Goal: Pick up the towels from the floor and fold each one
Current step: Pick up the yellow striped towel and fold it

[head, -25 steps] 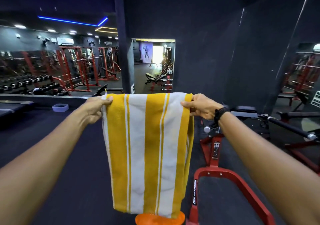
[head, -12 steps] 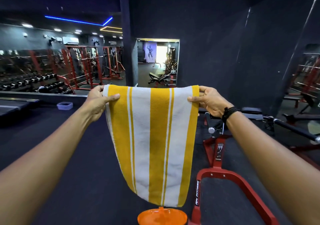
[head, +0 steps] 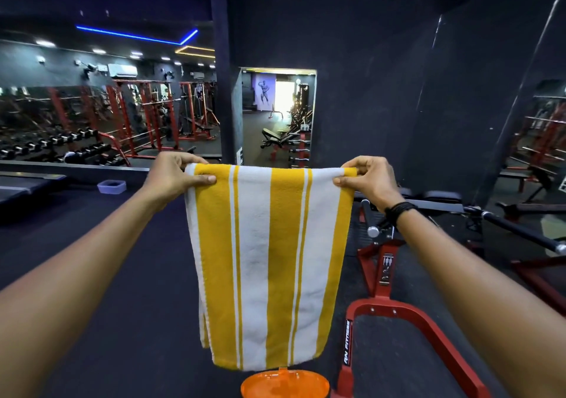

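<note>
A yellow and white striped towel point(head: 269, 262) hangs in front of me, doubled over, its top fold held level at chest height. My left hand point(head: 174, 174) pinches the top left corner, thumb across the front. My right hand point(head: 367, 177) pinches the top right corner with thumb and fingertips; a black band sits on that wrist. The towel's lower edge dangles just above an orange round lid point(head: 284, 384). Both arms are stretched forward.
A red steel machine frame point(head: 407, 315) stands on the dark floor at right, with a black barbell point(head: 520, 232) behind it. A small lilac tub point(head: 111, 186) sits on the floor at left. Dumbbell racks point(head: 61, 146) and red cages line the far mirror wall.
The towel's top edge has been pulled taut and level between my hands. The hanging part has swung from slanting right to hanging straighter.
</note>
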`<state>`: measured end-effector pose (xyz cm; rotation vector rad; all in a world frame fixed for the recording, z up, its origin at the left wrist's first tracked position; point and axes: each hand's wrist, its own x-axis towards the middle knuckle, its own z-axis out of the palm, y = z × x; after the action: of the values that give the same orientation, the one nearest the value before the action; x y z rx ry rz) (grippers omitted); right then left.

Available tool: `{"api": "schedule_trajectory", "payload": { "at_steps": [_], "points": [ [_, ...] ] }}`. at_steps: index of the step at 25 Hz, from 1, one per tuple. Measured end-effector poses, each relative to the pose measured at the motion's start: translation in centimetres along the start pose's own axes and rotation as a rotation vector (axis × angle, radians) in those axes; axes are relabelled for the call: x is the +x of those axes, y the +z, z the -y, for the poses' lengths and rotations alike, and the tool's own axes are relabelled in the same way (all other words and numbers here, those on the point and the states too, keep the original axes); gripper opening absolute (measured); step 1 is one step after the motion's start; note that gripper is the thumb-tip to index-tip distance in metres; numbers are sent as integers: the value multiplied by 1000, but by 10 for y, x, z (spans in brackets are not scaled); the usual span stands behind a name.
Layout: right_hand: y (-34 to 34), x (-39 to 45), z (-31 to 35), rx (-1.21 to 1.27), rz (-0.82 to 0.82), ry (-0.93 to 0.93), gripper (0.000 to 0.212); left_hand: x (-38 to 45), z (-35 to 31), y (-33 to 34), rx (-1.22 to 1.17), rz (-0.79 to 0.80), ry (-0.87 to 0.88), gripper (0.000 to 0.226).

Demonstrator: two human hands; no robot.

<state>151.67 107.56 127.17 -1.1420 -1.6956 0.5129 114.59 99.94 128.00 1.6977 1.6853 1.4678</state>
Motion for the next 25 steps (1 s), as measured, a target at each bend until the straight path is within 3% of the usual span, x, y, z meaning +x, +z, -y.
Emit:
{"api": "schedule_trajectory", "payload": {
  "at_steps": [3, 5, 9, 10, 12, 13, 14, 16, 18, 21, 23, 25],
  "points": [
    [2, -2, -3, -94, -53, -52, 18, 8, 8, -3, 401, 21, 94, 35],
    [-1, 1, -14, -127, 0, -33, 20, 13, 13, -1, 580, 152, 149, 32],
    [-15, -6, -26, -110, 440, 103, 34, 3, 5, 10, 622, 583, -10, 31],
    [-23, -1, -18, -83, 498, 109, 35, 5, -5, 9, 548, 601, -17, 34],
    [-40, 19, 0, 125, 387, 91, 46, 14, -25, 7, 129, 342, 29, 43],
    [-47, 28, 9, 307, 333, 108, 57, 20, -29, 6, -129, 221, 18, 58],
    [-48, 30, 10, 420, 371, 162, 68, 19, -31, 7, -268, 237, -32, 79],
    [-35, 9, -6, 381, 595, 312, 74, -4, -9, 20, -220, 491, -188, 104],
    [-15, -21, -34, 320, 717, 406, 80, -29, 29, 34, -205, 623, -345, 103],
    [-8, -30, -49, 532, 597, 481, 91, -34, 53, 38, -402, 354, -467, 88],
    [-5, -22, -42, 552, 537, 550, 81, -29, 54, 37, -491, 233, -558, 64],
    [0, -18, -37, 520, 488, 544, 52, -29, 54, 35, -501, 252, -527, 56]
  ]
}}
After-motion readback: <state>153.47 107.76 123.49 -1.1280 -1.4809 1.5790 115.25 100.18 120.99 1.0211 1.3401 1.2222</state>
